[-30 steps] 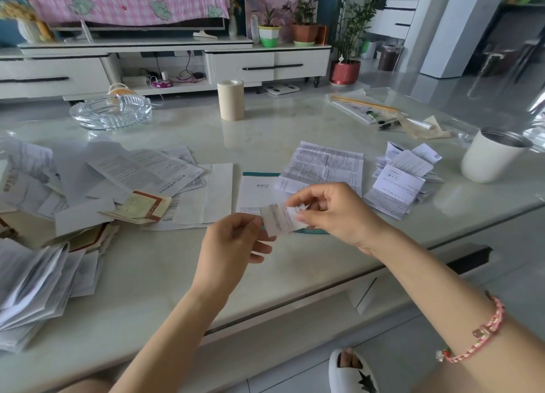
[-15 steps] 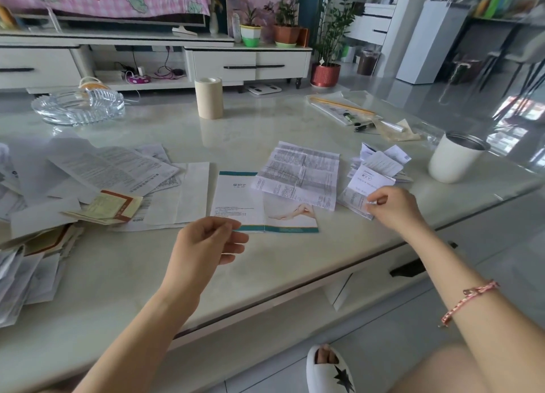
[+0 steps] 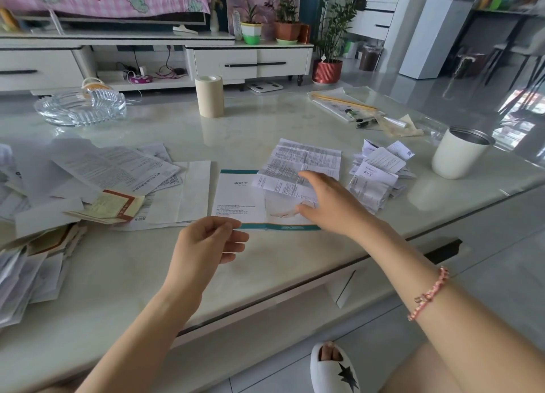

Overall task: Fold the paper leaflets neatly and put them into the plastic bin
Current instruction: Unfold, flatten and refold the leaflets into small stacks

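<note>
The loose heap [image 3: 112,168] sprawls at the left. The left hand [image 3: 206,245] hovers loosely curled and holds nothing, so it steadies nothing. The right hand [image 3: 333,204] reaches straight-fingered over a sheet [image 3: 303,162] that overlaps the brochure [image 3: 236,198], and a drag may shift both. The folded stack [image 3: 380,171] sits near the bin [image 3: 457,156], not in it, and could be knocked.

Folded one delivered, and the right hand [image 3: 330,204] swung back!
It dropped the small slip on the folded pile [image 3: 380,174], then reached left over the open printed leaflet [image 3: 300,162]; the left hand [image 3: 203,245] let go and hovered empty.
</note>
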Motion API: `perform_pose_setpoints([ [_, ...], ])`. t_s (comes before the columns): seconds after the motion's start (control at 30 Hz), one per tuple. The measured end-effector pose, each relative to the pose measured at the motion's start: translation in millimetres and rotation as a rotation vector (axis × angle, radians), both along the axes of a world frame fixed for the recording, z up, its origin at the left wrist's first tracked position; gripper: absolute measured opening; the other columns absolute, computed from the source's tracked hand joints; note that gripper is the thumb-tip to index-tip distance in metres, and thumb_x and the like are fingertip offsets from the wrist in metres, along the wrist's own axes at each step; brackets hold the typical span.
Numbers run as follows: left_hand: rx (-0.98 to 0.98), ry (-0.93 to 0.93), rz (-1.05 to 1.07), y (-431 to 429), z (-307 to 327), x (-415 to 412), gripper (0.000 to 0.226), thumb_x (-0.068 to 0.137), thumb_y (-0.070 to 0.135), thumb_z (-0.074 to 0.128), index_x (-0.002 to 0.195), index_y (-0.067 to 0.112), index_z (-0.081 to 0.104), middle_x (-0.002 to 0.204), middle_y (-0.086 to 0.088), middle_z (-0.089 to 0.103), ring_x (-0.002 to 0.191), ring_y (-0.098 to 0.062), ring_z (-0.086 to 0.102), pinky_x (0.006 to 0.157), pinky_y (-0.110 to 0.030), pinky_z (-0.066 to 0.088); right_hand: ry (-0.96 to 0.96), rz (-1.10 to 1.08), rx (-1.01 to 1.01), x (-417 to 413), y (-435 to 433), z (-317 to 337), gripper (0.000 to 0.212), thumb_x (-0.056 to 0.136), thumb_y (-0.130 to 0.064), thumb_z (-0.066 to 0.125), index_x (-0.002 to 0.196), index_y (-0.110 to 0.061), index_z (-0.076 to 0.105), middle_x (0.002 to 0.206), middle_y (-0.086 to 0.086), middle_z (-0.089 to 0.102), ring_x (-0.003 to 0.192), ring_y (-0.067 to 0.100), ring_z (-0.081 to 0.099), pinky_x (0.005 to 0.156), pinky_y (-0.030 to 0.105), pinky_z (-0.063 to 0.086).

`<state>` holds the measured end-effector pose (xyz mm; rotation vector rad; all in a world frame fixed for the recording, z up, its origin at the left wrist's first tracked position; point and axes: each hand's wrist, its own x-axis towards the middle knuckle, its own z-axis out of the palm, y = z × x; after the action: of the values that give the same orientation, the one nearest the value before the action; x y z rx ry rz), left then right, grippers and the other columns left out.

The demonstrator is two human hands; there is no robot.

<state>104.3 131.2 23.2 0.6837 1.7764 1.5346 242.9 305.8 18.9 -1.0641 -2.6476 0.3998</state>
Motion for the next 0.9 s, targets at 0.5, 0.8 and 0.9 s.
perform_pose_setpoints([
  [0.5, 0.024, -0.088, -0.092, 4.1, -1.4, -5.2, 0.029, 0.085, 0.044, 0.052, 0.1, 0.021, 0.062, 0.104, -0.003, 0.069, 0.096, -0.018, 0.066, 0.085, -0.037, 0.054, 0.048, -0.071, 0.317, -42.1, -37.4, 25.0, 0.031, 0.095, -0.005, 0.036, 0.122, -0.011, 0.051, 0.105, 0.008, 0.066, 0.091, 0.031, 0.06, 0.061, 0.03, 0.03],
  [0.8, 0.114, -0.445, 0.03, 0.6, 3.7, -25.9, 0.024, 0.098, 0.014, 0.04, 0.09, 0.007, 0.061, 0.069, -0.007, 0.069, 0.064, -0.018, 0.066, 0.056, -0.031, 0.054, 0.38, 0.335, -0.465, -44.3, -105.4, 30.0, 0.022, 0.093, -0.019, 0.054, 0.113, -0.014, 0.063, 0.108, 0.0, 0.068, 0.098, 0.007, 0.063, 0.087, 0.019, 0.048],
  [0.9, 0.036, -0.283, 0.163, -3.9, 1.4, -33.9, 0.02, 0.094, 0.001, 0.045, 0.087, 0.014, 0.058, 0.082, -0.003, 0.066, 0.074, -0.017, 0.062, 0.068, -0.035, 0.053, 0.505, 0.06, -0.442, -40.4, -63.2, 22.4, 0.017, 0.088, -0.013, 0.06, 0.103, -0.014, 0.066, 0.1, 0.001, 0.069, 0.093, 0.013, 0.064, 0.088, 0.027, 0.05],
])
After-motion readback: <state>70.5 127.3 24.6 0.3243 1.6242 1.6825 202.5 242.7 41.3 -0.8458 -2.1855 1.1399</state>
